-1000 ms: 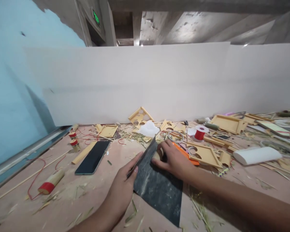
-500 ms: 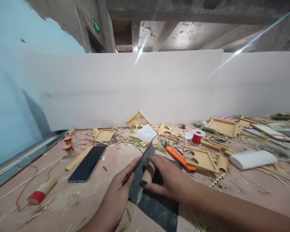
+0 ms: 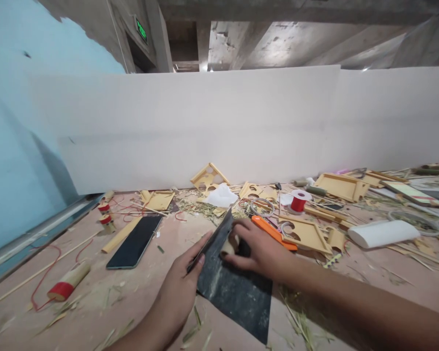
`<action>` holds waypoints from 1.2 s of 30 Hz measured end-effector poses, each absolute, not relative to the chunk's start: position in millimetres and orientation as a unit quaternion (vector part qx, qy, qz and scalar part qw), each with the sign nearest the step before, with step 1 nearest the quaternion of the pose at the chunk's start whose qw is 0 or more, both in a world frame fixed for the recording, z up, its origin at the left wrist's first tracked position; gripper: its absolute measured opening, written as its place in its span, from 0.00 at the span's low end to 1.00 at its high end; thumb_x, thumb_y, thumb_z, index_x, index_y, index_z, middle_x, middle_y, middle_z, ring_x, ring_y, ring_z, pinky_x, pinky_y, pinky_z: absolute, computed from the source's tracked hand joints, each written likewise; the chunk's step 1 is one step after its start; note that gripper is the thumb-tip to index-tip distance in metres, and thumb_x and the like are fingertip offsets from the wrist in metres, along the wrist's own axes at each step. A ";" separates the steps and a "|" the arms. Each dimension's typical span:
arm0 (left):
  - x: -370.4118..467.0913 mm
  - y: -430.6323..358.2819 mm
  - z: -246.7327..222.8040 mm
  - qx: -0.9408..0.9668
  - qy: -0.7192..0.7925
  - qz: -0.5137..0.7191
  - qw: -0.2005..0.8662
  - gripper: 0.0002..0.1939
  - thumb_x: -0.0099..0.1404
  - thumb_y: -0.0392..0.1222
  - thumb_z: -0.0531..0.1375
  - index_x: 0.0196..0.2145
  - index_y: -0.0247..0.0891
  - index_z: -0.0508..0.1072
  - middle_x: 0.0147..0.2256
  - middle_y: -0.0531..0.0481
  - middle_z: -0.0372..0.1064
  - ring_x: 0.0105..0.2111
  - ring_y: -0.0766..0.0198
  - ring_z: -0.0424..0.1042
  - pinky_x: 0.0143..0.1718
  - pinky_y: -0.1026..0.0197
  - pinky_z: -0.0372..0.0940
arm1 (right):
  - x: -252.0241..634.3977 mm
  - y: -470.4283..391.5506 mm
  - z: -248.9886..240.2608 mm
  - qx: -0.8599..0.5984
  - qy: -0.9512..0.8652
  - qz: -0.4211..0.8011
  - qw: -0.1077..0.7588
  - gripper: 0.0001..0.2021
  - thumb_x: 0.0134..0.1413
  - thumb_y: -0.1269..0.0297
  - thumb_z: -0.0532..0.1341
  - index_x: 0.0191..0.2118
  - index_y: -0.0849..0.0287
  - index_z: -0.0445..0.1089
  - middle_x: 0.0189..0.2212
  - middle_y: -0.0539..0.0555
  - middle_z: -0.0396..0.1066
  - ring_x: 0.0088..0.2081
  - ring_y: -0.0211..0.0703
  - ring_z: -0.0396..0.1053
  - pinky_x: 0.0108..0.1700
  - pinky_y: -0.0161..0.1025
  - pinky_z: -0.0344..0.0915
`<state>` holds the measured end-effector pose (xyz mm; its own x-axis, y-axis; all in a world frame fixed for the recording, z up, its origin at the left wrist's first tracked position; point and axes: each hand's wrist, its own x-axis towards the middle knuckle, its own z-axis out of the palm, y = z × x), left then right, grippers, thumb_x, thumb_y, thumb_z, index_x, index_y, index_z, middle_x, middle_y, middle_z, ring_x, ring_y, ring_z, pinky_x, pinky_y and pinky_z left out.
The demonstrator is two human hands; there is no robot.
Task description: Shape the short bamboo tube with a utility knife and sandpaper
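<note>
A dark, dusty sheet of sandpaper (image 3: 237, 297) lies on the table with its left side bent upward. My left hand (image 3: 185, 275) pinches that raised edge between thumb and fingers. In my right hand (image 3: 254, 246) is a short piece of bamboo tube (image 3: 229, 245), gripped by thumb and curled fingers and resting against the sheet's dark face. The fingers hide part of the tube. Just beyond my right hand lies an orange utility knife (image 3: 272, 232).
A black phone (image 3: 134, 243) and a red-banded bamboo tube (image 3: 69, 282) with red thread lie to the left. Toward the back are a red thread spool (image 3: 298, 201), wooden frame pieces (image 3: 342, 187) and bamboo shavings. A white partition (image 3: 205, 126) stands behind the table.
My right hand has shifted the bamboo tube slightly up and right across the sandpaper. The left hand keeps its pinch on the edge. The whole view has shifted a little.
</note>
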<state>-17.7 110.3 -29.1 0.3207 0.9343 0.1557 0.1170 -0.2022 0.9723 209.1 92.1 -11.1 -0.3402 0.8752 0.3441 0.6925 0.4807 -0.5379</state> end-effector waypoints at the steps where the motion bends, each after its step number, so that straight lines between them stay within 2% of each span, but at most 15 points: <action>1: -17.8 110.1 -28.8 0.652 0.402 0.418 0.489 0.32 0.64 0.59 0.66 0.61 0.40 0.76 0.62 0.45 0.71 0.66 0.44 0.64 0.71 0.42 0.51 | 210.7 93.7 -11.1 -0.518 -0.787 0.136 0.305 0.13 0.59 0.56 0.68 0.43 0.55 0.67 0.50 0.59 0.67 0.48 0.53 0.70 0.51 0.50 0.70; 3: -18.0 110.0 -28.3 0.652 0.400 0.416 0.491 0.31 0.65 0.58 0.65 0.61 0.40 0.76 0.62 0.45 0.71 0.66 0.45 0.64 0.71 0.42 0.51 | 210.9 94.5 -11.3 -0.540 -0.777 0.123 0.300 0.14 0.60 0.57 0.67 0.45 0.55 0.67 0.48 0.59 0.68 0.47 0.54 0.70 0.51 0.52 0.70; 6: -18.1 109.7 -27.7 0.653 0.398 0.421 0.487 0.30 0.66 0.56 0.64 0.61 0.40 0.76 0.62 0.46 0.71 0.66 0.45 0.65 0.71 0.42 0.49 | 206.0 91.0 -12.1 -0.469 -0.822 0.144 0.289 0.18 0.58 0.57 0.69 0.50 0.55 0.67 0.51 0.60 0.68 0.53 0.56 0.68 0.56 0.52 0.68; 8: -18.0 109.4 -27.6 0.653 0.398 0.422 0.488 0.30 0.66 0.55 0.64 0.61 0.40 0.76 0.62 0.46 0.71 0.66 0.45 0.65 0.71 0.41 0.49 | 204.3 89.5 -12.4 -0.444 -0.835 0.152 0.288 0.19 0.57 0.57 0.70 0.51 0.54 0.68 0.53 0.59 0.67 0.54 0.55 0.68 0.57 0.50 0.68; 12: -18.1 109.3 -28.3 0.647 0.404 0.421 0.490 0.30 0.65 0.57 0.65 0.60 0.41 0.77 0.61 0.46 0.72 0.66 0.45 0.64 0.71 0.43 0.50 | 206.4 89.7 -13.3 -0.495 -0.801 0.128 0.312 0.15 0.59 0.59 0.67 0.49 0.55 0.69 0.52 0.60 0.67 0.51 0.54 0.69 0.55 0.50 0.69; 15: -18.2 110.0 -29.0 0.645 0.408 0.422 0.490 0.31 0.64 0.58 0.66 0.60 0.40 0.77 0.61 0.46 0.73 0.65 0.44 0.66 0.71 0.41 0.51 | 206.9 89.7 -14.8 -0.426 -0.842 0.151 0.294 0.18 0.59 0.57 0.68 0.51 0.54 0.69 0.53 0.60 0.67 0.53 0.54 0.69 0.56 0.49 0.69; 17: -18.1 110.4 -29.0 0.648 0.404 0.422 0.488 0.31 0.63 0.57 0.66 0.60 0.41 0.77 0.61 0.46 0.72 0.65 0.44 0.66 0.71 0.41 0.51 | 207.4 90.7 -15.6 -0.409 -0.849 0.159 0.294 0.18 0.57 0.56 0.69 0.50 0.54 0.70 0.54 0.59 0.67 0.54 0.54 0.69 0.56 0.49 0.69; 21: -18.2 110.9 -30.8 0.651 0.398 0.422 0.489 0.30 0.65 0.57 0.65 0.61 0.41 0.76 0.62 0.46 0.71 0.66 0.46 0.65 0.71 0.43 0.51 | 206.5 91.1 -17.2 -0.492 -0.795 0.137 0.327 0.09 0.61 0.59 0.67 0.41 0.55 0.69 0.49 0.59 0.68 0.48 0.51 0.70 0.52 0.48 0.70; 25: -19.2 111.7 -34.9 0.651 0.406 0.417 0.487 0.31 0.65 0.57 0.65 0.61 0.41 0.77 0.62 0.46 0.71 0.66 0.45 0.65 0.71 0.41 0.49 | 203.2 90.1 -18.4 -0.407 -0.847 0.162 0.303 0.11 0.58 0.58 0.69 0.38 0.54 0.67 0.47 0.56 0.69 0.49 0.50 0.70 0.52 0.44 0.69; 29: -19.7 111.6 -35.1 0.649 0.401 0.423 0.489 0.30 0.65 0.58 0.65 0.61 0.42 0.76 0.62 0.47 0.71 0.66 0.45 0.64 0.71 0.41 0.49 | 202.2 92.0 -18.3 -0.490 -0.797 0.133 0.328 0.09 0.61 0.60 0.66 0.36 0.55 0.65 0.45 0.57 0.68 0.45 0.50 0.70 0.49 0.46 0.70; 33: -19.5 110.8 -32.4 0.649 0.401 0.420 0.492 0.30 0.65 0.58 0.65 0.60 0.41 0.77 0.62 0.47 0.71 0.66 0.46 0.65 0.71 0.43 0.51 | 200.1 90.6 -18.4 -0.386 -0.858 0.152 0.303 0.12 0.55 0.60 0.70 0.37 0.54 0.66 0.47 0.56 0.70 0.50 0.52 0.69 0.52 0.45 0.69; 36: -19.5 110.6 -31.2 0.653 0.400 0.416 0.492 0.30 0.66 0.58 0.64 0.61 0.40 0.76 0.62 0.46 0.71 0.66 0.47 0.65 0.71 0.44 0.51 | 200.0 91.1 -19.7 -0.468 -0.807 0.135 0.335 0.09 0.59 0.63 0.67 0.35 0.54 0.65 0.44 0.56 0.70 0.45 0.49 0.70 0.49 0.45 0.69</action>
<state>-19.5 110.6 -31.2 0.3348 0.9303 0.1498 0.1128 -0.1974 0.9738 200.0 91.1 -19.7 -0.3382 0.8451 0.4140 0.6648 0.5259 -0.5305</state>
